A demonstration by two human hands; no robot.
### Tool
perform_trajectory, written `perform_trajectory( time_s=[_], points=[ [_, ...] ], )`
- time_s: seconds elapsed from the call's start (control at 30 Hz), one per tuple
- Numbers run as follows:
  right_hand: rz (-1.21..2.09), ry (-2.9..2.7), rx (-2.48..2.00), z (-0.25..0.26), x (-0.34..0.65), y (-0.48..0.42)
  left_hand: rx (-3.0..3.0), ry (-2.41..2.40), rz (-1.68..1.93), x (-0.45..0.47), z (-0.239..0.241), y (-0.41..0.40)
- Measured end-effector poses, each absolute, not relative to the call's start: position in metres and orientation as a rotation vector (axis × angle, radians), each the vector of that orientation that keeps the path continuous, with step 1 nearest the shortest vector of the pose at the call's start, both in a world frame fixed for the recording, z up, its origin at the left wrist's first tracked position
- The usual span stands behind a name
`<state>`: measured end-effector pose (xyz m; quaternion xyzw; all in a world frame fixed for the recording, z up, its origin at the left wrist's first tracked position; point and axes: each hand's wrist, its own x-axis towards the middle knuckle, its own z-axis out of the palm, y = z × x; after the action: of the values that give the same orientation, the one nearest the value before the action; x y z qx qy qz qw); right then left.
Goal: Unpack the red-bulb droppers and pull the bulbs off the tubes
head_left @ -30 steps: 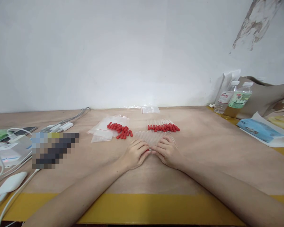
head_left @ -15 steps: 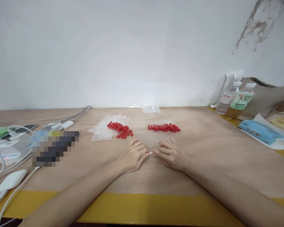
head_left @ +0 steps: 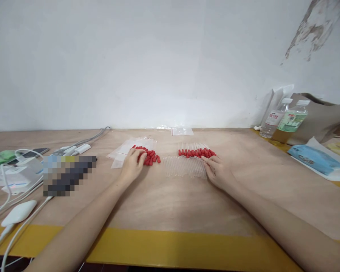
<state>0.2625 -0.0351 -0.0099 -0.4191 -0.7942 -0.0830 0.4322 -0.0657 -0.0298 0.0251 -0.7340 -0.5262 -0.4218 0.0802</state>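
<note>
My left hand (head_left: pixel 133 164) is at the pile of red rubber bulbs (head_left: pixel 151 156), thumb and fingers closed together at its near left side, pinching at a bulb that they partly hide. My right hand (head_left: pixel 217 170) pinches a glass dropper (head_left: pixel 197 158), its thin tube pointing left beside a row of droppers with red bulbs (head_left: pixel 191 152). Below that row lies a line of bare clear glass tubes (head_left: pixel 184 167), side by side, with the right fingers over its right end.
Clear zip bags (head_left: pixel 117 155) lie under and beside the bulb pile, another bag (head_left: pixel 182 131) by the wall. Cables, a white charger (head_left: pixel 19 212) and a blurred-out dark item (head_left: pixel 70 175) are at left. Bottles (head_left: pixel 290 122) and a blue tissue pack (head_left: pixel 314 155) stand right.
My hands have parted from the near side of the tubes. The left moved up and left to the bulb pile; the right moved up and right to the finished row, carrying a dropper.
</note>
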Motion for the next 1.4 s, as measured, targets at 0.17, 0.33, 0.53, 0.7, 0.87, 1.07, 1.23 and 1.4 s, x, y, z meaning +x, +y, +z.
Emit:
perform_trajectory(
  time_s=[0.17,0.33,0.53,0.7,0.87,1.07,1.23,1.4],
  points=[
    [-0.228,-1.962,-1.291,-0.006,0.258,-0.035,-2.143,-1.727,-1.226,-0.094,0.014,-0.004],
    [-0.353,-1.948,-1.363,-0.006,0.255,-0.036,-2.216,-1.732,-1.229,-0.095,0.006,0.001],
    [-0.441,-1.997,-1.355,-0.013,0.251,-0.035,-2.145,-1.694,-1.295,-0.079,0.021,-0.016],
    [-0.416,-2.073,-1.327,-0.013,0.248,-0.038,-2.402,-1.465,-1.138,-0.031,0.026,-0.022],
    [-0.357,-2.074,-1.322,-0.010,0.245,-0.040,-2.569,-1.274,-0.909,0.030,0.026,0.004],
    [-0.188,-1.964,-1.400,-0.006,0.254,-0.034,-2.578,-1.362,-0.658,0.078,0.026,0.035],
    [-0.108,-1.879,-1.408,-0.006,0.261,-0.030,-2.531,-1.457,-0.712,0.087,0.026,0.043],
    [-0.143,-1.830,-1.281,-0.010,0.262,-0.027,-2.363,-1.686,-0.964,0.072,0.026,0.027]
  ],
)
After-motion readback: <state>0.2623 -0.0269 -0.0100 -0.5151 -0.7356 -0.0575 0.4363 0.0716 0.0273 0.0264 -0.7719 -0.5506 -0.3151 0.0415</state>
